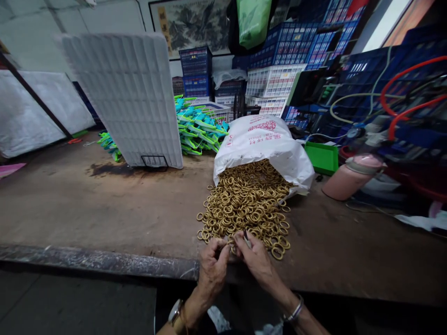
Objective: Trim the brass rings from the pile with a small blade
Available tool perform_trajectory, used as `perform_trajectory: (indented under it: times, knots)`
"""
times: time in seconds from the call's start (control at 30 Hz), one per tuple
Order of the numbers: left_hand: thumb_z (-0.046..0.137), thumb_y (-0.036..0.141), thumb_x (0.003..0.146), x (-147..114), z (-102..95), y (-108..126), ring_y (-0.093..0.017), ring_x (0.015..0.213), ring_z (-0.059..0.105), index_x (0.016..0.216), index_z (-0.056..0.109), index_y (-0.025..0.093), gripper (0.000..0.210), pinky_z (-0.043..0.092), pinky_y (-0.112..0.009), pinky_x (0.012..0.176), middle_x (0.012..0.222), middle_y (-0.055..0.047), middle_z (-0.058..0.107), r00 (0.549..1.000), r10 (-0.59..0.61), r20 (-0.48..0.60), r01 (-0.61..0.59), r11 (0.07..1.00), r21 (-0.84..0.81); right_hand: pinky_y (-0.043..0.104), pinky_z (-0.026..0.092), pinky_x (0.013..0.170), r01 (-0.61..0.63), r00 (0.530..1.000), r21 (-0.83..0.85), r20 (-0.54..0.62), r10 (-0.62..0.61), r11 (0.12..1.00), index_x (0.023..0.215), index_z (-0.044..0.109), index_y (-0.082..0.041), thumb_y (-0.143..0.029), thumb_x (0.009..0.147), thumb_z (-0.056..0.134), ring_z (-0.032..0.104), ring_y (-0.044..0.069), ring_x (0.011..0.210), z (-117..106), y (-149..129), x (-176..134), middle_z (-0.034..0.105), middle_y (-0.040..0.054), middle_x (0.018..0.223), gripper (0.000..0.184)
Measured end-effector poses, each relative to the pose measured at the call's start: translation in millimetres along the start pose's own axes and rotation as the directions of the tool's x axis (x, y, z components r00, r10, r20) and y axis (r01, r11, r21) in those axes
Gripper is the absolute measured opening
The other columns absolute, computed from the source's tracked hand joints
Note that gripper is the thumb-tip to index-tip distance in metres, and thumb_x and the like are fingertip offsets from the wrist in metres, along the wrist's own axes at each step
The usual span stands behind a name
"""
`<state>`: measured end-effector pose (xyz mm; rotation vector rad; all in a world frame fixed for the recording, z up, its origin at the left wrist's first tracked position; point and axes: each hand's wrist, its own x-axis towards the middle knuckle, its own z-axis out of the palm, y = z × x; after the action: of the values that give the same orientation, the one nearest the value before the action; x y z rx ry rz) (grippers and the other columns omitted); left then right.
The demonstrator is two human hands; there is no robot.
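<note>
A heap of gold-coloured rings (240,204) spills from the mouth of a white woven sack (258,139) onto the table. At the near edge of the heap, my left hand (213,263) is closed, thumb and forefinger pinching a ring (230,242). Close beside it, my right hand (256,258) is closed around a small tool with a dark tip (246,237), possibly a small knife. The right fingertips meet the left ones around the ring. Most of the tool is hidden in the palm.
A padded white panel (129,97) stands on the table at left, with green and blue plastic pieces (200,125) behind it. A green tray (321,158) and a pink bottle (352,177) lie right of the sack. Crates (275,81) are stacked behind.
</note>
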<state>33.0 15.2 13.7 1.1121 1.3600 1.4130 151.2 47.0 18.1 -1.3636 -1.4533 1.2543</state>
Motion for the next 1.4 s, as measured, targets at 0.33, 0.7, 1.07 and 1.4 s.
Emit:
perform_trajectory:
  times: [0.33,0.7,1.07,1.4]
  knots:
    - [0.050,0.047,0.077,-7.9,-3.8,0.7,-0.003,0.035,0.024,0.065,0.045,0.017,0.033,0.017,-0.017,0.036,0.047,0.007,0.037,0.899,-0.282,0.336,0.377,0.888,-0.264,0.021,0.036,0.053,0.045,0.996,-0.039,0.080,-0.042,0.998,0.064,0.051,-0.018,-0.045,0.077,0.041,0.044,0.011,0.053,3.2,-8.3,-1.1,0.048,-0.0029,0.056,0.031]
    - [0.054,0.052,0.072,-10.4,-4.4,4.6,-0.002,0.037,0.023,0.068,0.043,0.017,0.037,0.017,-0.017,0.037,0.049,0.009,0.036,0.925,-0.244,0.292,0.333,0.891,-0.309,0.021,0.028,0.054,0.319,0.947,-0.455,0.200,-0.253,0.831,0.068,0.049,-0.019,-0.008,0.064,0.035,0.043,0.011,0.057,-0.6,9.1,-12.4,0.051,-0.0021,0.061,0.019]
    - [0.054,0.050,0.073,-17.5,-10.0,2.9,-0.003,0.041,0.027,0.063,0.042,0.017,0.037,0.023,-0.017,0.040,0.050,0.007,0.038,0.947,-0.178,0.267,0.244,0.940,-0.240,0.022,0.024,0.053,0.326,0.944,-0.645,0.265,-0.197,0.691,0.079,0.049,-0.019,-0.005,0.057,0.037,0.045,0.012,0.057,0.8,11.1,-13.6,0.055,-0.0006,0.063,0.029]
    - [0.059,0.043,0.071,-19.5,-28.9,7.9,-0.003,0.041,0.037,0.074,0.048,0.015,0.030,0.019,-0.015,0.035,0.069,0.000,0.056,0.893,-0.357,0.275,0.448,0.764,-0.465,0.023,0.023,0.053,0.045,0.995,-0.840,-0.009,-0.097,0.540,0.076,0.053,-0.019,-0.011,0.075,0.042,0.052,0.014,0.059,-26.4,24.4,-5.0,0.059,0.0020,0.062,0.014]
